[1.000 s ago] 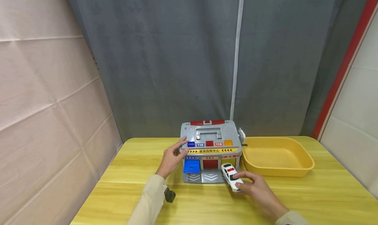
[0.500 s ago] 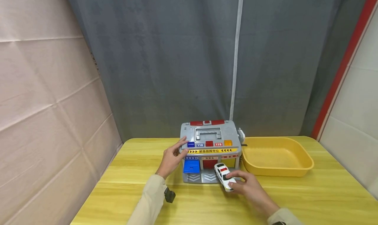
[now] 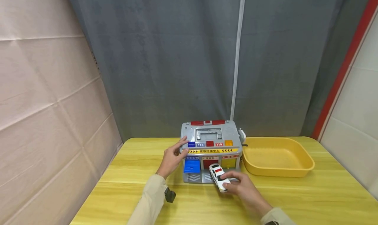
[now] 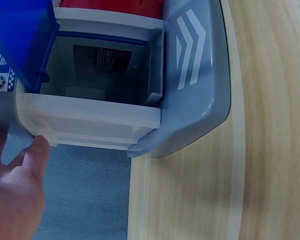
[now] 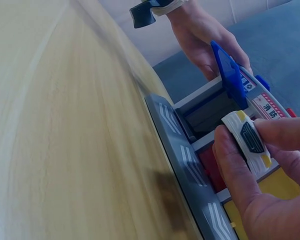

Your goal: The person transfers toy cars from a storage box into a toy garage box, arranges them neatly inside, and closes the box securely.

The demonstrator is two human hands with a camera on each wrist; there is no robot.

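A grey toy rescue station point(image 3: 192, 133) stands on the table, its roof carrying a folded handle. Its blue garage door point(image 3: 192, 166) is raised, and the left wrist view looks into the bay point(image 4: 100, 65) behind it. The red and yellow doors are down. My left hand point(image 3: 172, 157) grips the roof's front left corner. In my right hand point(image 3: 242, 187), between thumb and fingers, is a white toy police car point(image 3: 219, 178) with a red roof light. The car is tilted above the front ramp, before the red door; one end shows in the right wrist view point(image 5: 252, 140).
A yellow plastic tub point(image 3: 279, 171) stands right of the station on the wooden table point(image 3: 133, 185). A grey curtain point(image 3: 165, 70) hangs behind the table, and pale cloth walls point(image 3: 44, 87) flank it.
My right hand has moved left with the toy police car, from before the yellow door to before the red one. The left hand has stayed on the roof corner.
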